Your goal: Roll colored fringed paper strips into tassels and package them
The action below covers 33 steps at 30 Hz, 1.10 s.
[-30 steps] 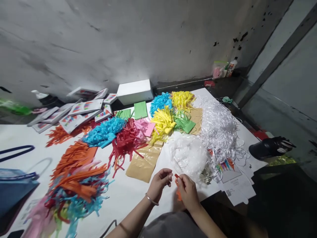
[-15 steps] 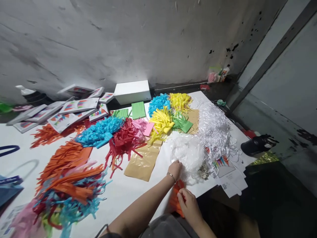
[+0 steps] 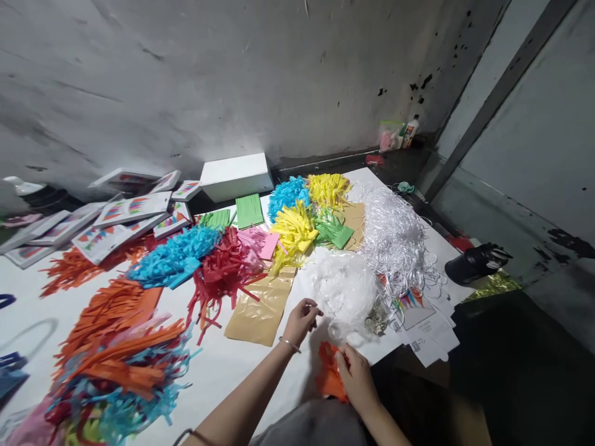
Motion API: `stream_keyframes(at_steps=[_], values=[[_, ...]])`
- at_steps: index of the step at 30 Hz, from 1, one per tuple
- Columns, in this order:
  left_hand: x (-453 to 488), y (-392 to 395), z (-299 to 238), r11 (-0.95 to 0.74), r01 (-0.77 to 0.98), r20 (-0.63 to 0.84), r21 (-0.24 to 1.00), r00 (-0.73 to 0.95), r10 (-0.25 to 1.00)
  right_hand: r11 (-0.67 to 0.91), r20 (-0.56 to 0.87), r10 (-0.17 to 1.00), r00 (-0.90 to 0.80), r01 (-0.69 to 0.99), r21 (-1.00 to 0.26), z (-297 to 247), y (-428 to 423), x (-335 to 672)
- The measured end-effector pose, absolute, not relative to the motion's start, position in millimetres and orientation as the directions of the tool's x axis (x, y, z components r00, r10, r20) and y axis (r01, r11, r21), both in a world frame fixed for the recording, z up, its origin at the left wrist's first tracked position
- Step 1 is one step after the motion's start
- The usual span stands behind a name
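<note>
My right hand is closed on an orange paper fringe at the near edge of the white table. My left hand, with a thin bracelet on its wrist, pinches a fine white strand at the left side of a heap of clear plastic wrappers. A tan paper bag lies flat just left of that hand. Behind the wrappers lies a big tangle of white string.
Fringed paper bundles cover the table: orange and mixed colours near left, blue, red, yellow, green. Printed cards and a white box stand at the back. A black object lies at right.
My left hand went from beside the right hand out to the wrapper heap, then drew back a little pinching a strand. My right hand stayed on the orange fringe. The view shifted right.
</note>
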State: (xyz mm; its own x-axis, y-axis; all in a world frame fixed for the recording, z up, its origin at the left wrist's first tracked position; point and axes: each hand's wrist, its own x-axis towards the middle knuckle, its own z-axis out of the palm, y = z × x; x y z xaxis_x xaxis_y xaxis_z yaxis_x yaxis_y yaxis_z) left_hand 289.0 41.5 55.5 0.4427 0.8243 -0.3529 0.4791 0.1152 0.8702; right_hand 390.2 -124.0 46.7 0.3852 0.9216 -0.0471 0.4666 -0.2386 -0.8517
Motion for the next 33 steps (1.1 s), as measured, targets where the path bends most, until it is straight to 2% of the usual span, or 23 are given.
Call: stream_keyframes(at_steps=[3,6,10,15,21,26,33], values=[[265,24,69,0.414,0.216,-0.467,0.884,0.44,0.767,-0.231,-0.05,0.921,0.386,0.439,-0.868,54,-113,387],[249,2,78,0.636,-0.007,-0.553,0.772,0.488,0.676,-0.182,-0.026,0.935,0.352,0.418,-0.89,63,-99,376],[237,-15,83,0.702,-0.16,-0.538,0.694,0.532,0.654,-0.139,0.005,0.952,0.306,0.447,-0.884,69,-87,360],[223,-18,85,0.737,-0.318,-0.554,0.596,0.501,0.665,-0.076,0.058,0.966,0.254,0.489,-0.869,75,-86,347],[207,-24,88,0.744,-0.352,-0.561,0.568,0.495,0.663,0.016,0.106,0.985,0.135,0.542,-0.84,87,-86,335],[197,-28,90,0.677,-0.317,-0.52,0.664,0.454,0.723,0.093,0.115,0.993,0.0,0.587,-0.804,101,-81,335],[183,-25,101,0.53,-0.155,-0.387,0.834,0.52,0.762,0.08,0.033,0.995,-0.095,0.546,-0.834,116,-80,340]])
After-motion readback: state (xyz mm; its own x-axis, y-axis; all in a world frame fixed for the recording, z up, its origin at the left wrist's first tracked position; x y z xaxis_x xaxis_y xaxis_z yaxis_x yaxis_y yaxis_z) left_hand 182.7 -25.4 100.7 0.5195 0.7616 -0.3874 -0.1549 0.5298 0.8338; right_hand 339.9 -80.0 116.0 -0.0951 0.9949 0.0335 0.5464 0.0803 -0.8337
